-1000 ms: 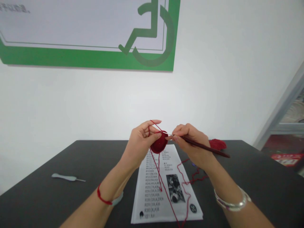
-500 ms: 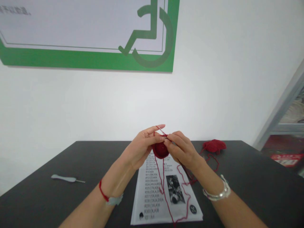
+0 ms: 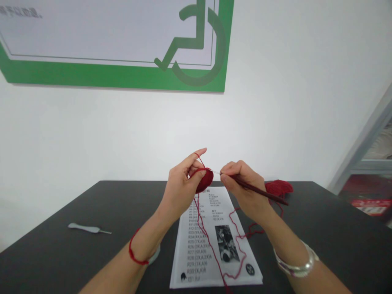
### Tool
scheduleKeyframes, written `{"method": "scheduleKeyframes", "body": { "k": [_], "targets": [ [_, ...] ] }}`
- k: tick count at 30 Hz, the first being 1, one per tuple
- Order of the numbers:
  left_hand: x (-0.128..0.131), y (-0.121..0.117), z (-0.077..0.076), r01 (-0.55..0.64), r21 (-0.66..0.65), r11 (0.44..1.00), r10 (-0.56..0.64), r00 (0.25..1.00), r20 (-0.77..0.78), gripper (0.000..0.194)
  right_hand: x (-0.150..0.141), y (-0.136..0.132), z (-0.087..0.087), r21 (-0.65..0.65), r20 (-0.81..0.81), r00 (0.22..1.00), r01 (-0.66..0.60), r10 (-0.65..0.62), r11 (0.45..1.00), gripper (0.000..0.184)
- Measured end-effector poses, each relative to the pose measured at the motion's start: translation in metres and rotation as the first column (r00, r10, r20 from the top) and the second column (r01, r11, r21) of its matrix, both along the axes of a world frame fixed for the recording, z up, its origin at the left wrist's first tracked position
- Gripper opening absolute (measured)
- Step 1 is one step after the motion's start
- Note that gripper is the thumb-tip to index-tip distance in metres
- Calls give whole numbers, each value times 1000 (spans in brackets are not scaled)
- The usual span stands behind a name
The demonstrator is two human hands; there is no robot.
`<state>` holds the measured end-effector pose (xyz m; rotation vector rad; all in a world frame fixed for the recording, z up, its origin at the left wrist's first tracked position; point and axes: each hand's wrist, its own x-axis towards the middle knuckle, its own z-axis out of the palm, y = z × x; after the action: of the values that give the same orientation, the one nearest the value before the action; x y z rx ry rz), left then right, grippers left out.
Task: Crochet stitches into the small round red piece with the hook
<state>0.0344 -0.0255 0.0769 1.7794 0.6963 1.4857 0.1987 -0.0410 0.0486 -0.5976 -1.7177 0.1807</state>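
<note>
the left hand (image 3: 180,188) pinches a small dark red crocheted piece (image 3: 205,181) against its fingers (image 3: 191,165), held together, with a thin red yarn strand (image 3: 206,237) looped over the raised forefinger. the right hand (image 3: 246,188) has its fingers clamped on a slim brown-handled crochet hook (image 3: 260,191), the metal tip just beside the piece. slack yarn could slip off the forefinger, or the tip could split the strand. the strand trails over a white printed pattern sheet (image 3: 196,249) on a dark matte table (image 3: 55,261), near a loose red yarn ball (image 3: 278,188) and a grey-handled metal tool (image 3: 87,228), below a green-framed sign (image 3: 113,77) on a white wall (image 3: 290,114).
</note>
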Motion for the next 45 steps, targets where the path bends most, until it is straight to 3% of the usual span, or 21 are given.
{"method": "scheduleKeyframes", "body": {
  "k": [2, 6, 8, 12, 15, 17, 19, 21, 22, 24, 25, 26, 27, 29, 30, 32, 34, 45],
  "targets": [
    [0, 0, 0, -33, 50, 998, 36, 998, -58, 43, 1, -3, 2, -33, 12, 1000, -8, 9, 999, 13],
    [-2, 1, 0, -87, 122, 989, 105, 983, -149, 41, 6, -11, 10, 117, 262, 965, -9, -22, 993, 17],
    [-3, 2, 0, -110, 165, 980, 138, 976, -169, 40, 9, -13, 13, 117, 277, 961, -25, -9, 993, 18],
    [-3, 5, -1, -92, 136, 986, 110, 985, -130, 37, 12, -5, 12, -61, 21, 991, -131, 132, 990, 17],
    [-1, 5, -1, 53, 3, 999, -53, 999, -4, 42, 6, 6, 7, -168, -263, 904, -387, 337, 907, 13],
    [2, 3, -2, 164, -91, 982, -156, 984, 90, 50, -2, 11, 2, -181, -360, 840, -490, 406, 853, 11],
    [6, 1, -3, 246, -174, 953, -216, 960, 177, 56, -9, 14, -4, -129, -357, 867, -413, 347, 901, 11],
    [8, 0, -4, 309, -242, 920, -244, 933, 263, 60, -14, 16, -12, 34, -214, 967, -136, 140, 990, 11],
    [9, 0, -5, 342, -272, 899, -259, 918, 298, 61, -15, 17, -15, 170, -128, 992, 19, 3, 985, 13],
    [8, 1, -5, 424, -328, 844, -308, 885, 349, 61, -13, 19, -21, 461, -5, 976, 195, -217, 866, 20],
    [6, 2, -5, 462, -353, 814, -334, 869, 365, 60, -12, 19, -22, 551, 31, 967, 195, -254, 811, 23],
    [4, 4, -4, 492, -374, 786, -356, 855, 377, 60, -10, 19, -21, 570, 54, 970, 164, -236, 805, 25],
    [3, 6, -3, 512, -389, 766, -370, 846, 384, 60, -8, 20, -20, 518, 64, 984, 108, -165, 848, 25],
    [-1, 9, -1, 519, -403, 754, -369, 842, 394, 60, -4, 19, -13, 258, 1, 997, -70, 72, 964, 19],
    [-3, 11, 0, 514, -403, 757, -362, 844, 396, 61, -2, 18, -9, 124, -71, 980, -179, 188, 976, 15],
    [-6, 13, 2, 505, -397, 766, -358, 849, 389, 60, 3, 17, -3, -28, -209, 919, -347, 334, 937, 11],
    [-8, 14, 3, 498, -390, 774, -363, 855, 370, 59, 7, 15, 2, -78, -267, 883, -419, 386, 904, 11],
    [-15, 13, 6, 500, -453, 738, -448, 865, 224, 51, 25, 4, 11, -227, -247, 865, -490, 437, 842, 13]
  ]
}}
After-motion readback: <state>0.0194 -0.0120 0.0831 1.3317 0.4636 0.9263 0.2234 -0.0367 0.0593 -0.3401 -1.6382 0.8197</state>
